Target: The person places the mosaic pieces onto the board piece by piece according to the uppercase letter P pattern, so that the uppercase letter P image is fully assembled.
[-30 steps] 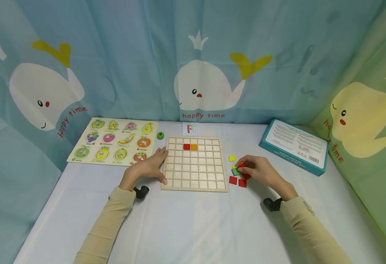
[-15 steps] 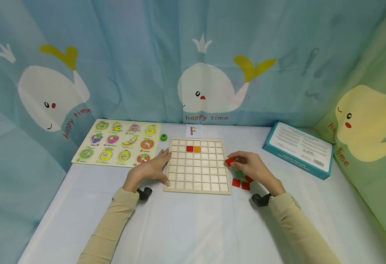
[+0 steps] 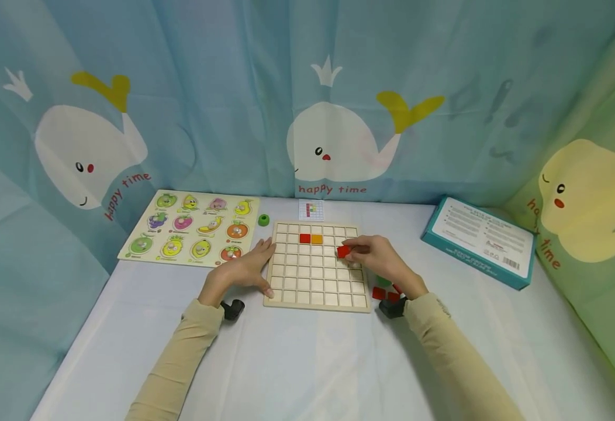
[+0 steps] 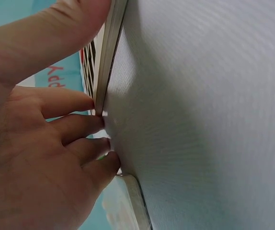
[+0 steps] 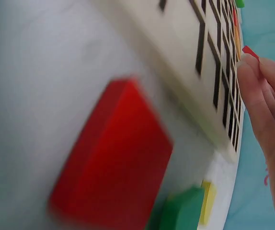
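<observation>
A wooden grid board (image 3: 310, 285) lies in the middle of the table. Its second row from the back has a red tile (image 3: 304, 238) with an orange tile (image 3: 316, 238) beside it. My left hand (image 3: 241, 270) rests along the board's left edge, fingers extended and thumb at the near corner. Over the right part of the board, my right hand (image 3: 380, 256) pinches a red square tile (image 3: 343, 251) between thumb and fingertips. Just right of the board lie loose red tiles (image 3: 379, 293) and a green tile (image 3: 383, 281); the right wrist view also shows a yellow tile (image 5: 207, 201).
Behind the board lies a small printed pattern card (image 3: 311, 210). A green round piece (image 3: 263, 220) sits near a fruit puzzle board (image 3: 155, 248) at left. A teal box (image 3: 480, 240) lies at back right. Whale-printed curtains (image 3: 223, 117) border the table.
My right hand has taken the red tile from the loose pile and moved left with it over the board. My left hand keeps its place on the board's edge.
</observation>
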### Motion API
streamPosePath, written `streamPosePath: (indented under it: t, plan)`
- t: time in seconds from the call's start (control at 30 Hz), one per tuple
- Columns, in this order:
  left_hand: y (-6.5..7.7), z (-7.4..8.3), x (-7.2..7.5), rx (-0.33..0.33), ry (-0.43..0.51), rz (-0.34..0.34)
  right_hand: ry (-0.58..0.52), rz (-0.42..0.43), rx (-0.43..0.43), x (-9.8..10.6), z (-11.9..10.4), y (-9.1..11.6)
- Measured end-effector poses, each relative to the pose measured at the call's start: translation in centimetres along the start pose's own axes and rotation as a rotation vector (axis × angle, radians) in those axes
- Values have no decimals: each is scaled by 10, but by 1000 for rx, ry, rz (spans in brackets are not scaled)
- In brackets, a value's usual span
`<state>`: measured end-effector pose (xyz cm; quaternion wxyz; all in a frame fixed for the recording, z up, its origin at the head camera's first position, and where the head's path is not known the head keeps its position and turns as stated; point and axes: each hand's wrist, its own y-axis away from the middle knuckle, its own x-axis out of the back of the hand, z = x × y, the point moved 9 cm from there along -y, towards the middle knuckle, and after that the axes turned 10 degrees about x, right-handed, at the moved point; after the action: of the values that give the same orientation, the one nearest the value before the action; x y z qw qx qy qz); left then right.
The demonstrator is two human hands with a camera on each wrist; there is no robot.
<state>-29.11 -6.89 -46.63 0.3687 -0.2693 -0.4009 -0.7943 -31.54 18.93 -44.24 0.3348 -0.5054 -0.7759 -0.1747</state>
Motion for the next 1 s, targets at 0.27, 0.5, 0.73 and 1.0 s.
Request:
streamPosePath:
  t: [0.27,0.5,0.73,1.0]
  plan:
    - [0,1,2,-4,-17,8,-37,-14,3,-11,-12,-23]
    - [-1,0,0,3,-16,3,-28,-15,57,-26,-19,-36]
    - [-2,-2,-2,21,-7,1,-33,-57,77,-42,-30,-49]
    - [-2,-2,-1,40,2,0,5,-108,86,-53,-35,-60]
